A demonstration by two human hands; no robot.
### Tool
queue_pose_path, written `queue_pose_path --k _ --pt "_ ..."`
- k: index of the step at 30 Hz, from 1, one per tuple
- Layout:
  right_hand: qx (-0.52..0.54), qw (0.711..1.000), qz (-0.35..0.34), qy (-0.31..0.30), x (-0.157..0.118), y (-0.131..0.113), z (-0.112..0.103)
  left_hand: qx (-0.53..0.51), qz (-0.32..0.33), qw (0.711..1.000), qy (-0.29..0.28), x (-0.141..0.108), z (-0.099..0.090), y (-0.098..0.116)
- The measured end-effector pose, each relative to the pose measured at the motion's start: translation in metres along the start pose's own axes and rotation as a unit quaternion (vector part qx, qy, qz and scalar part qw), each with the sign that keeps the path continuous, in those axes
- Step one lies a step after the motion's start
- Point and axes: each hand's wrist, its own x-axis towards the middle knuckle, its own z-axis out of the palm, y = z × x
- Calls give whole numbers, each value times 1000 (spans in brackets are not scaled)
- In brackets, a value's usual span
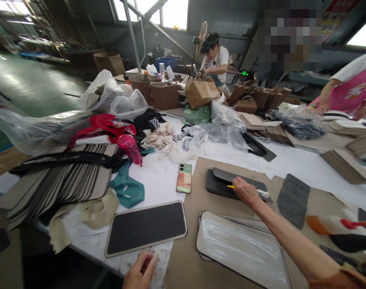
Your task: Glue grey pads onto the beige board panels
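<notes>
My right hand is closed on a thin yellow-tipped tool above a dark folded pad. White matter shows beside that hand. Below my right forearm lies a stack of rounded grey panels, the top one streaked with a whitish, wet-looking coat. My left hand is at the bottom edge, its thumb and fingers curled with a gap between them and nothing visible inside. Just above it, a black panel with a pale rim lies flat on the table.
A phone lies mid-table. Many edged panels, a teal cloth and plastic bags are at left. At right are a glue-like bottle and a dark panel. Two people work beyond.
</notes>
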Motion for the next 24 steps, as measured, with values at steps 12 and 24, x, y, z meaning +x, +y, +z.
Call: queue_pose_path --k 12,24 --pt "57 938 -231 253 -142 -95 -123 -415 -173 794 -410 19 31 172" --pt "430 804 397 102 -275 -86 -43 -302 -152 796 -502 -4 20 162"
